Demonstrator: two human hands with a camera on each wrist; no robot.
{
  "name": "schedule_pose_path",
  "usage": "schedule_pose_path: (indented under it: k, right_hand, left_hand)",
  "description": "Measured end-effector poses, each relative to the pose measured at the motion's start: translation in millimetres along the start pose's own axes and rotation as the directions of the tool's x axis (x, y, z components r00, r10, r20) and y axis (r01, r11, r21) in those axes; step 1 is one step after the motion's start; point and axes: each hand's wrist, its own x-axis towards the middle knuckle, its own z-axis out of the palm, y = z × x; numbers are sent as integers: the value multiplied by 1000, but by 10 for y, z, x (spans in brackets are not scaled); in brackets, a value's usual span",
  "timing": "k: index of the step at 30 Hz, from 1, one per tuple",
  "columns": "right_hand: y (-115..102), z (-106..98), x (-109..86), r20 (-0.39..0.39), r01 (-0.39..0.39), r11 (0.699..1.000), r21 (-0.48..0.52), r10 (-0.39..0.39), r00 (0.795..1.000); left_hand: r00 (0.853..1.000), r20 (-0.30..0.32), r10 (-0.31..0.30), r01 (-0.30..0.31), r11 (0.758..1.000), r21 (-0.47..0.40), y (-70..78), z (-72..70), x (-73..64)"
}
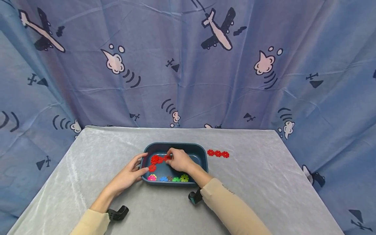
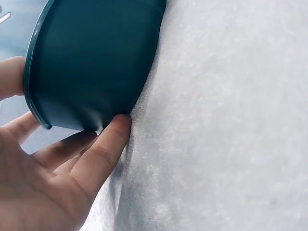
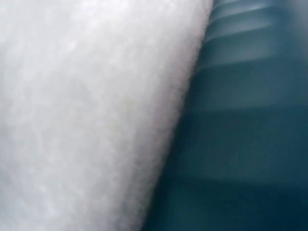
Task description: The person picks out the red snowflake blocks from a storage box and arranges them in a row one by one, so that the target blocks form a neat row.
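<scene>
A dark teal rectangular tray (image 1: pixel 202 163) stands on the table, several red snowflake discs (image 1: pixel 155 159) gathered at its left end. Along its near inner side lie pink-and-yellow, blue, brown, green and yellow-green discs (image 1: pixel 184 178). My left hand (image 1: pixel 126 176) holds the tray's left end; in the left wrist view its fingers lie against the outer wall (image 2: pixel 91 62) and one digit reaches the rim. Inside the tray, my right hand (image 1: pixel 180 160) pinches a red disc (image 1: pixel 167 157), partly covered by the fingers. The right wrist view shows only cloth and the tray's outer wall (image 3: pixel 240 144).
To the right of the tray, 3 red discs (image 1: pixel 218 153) form a row on the pale cloth-covered table (image 1: pixel 249 189). A blue curtain (image 1: pixel 188 65) printed with planes hangs behind the table and along both sides. Black wrist cameras (image 1: pixel 118 213) sit under both forearms.
</scene>
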Motion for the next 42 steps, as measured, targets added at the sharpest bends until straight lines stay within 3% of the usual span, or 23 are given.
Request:
schedule_pose_path:
  k: [9,42]
  right_hand:
    - [19,31,18,11,-45,998,-33,45,999]
    - [49,0,54,43,-37,998,-53,40,998]
  left_hand:
    - [1000,-7,-7,7,1000,1,-7,22,6]
    - [1000,-20,-4,4,1000,-4,22,28,-6]
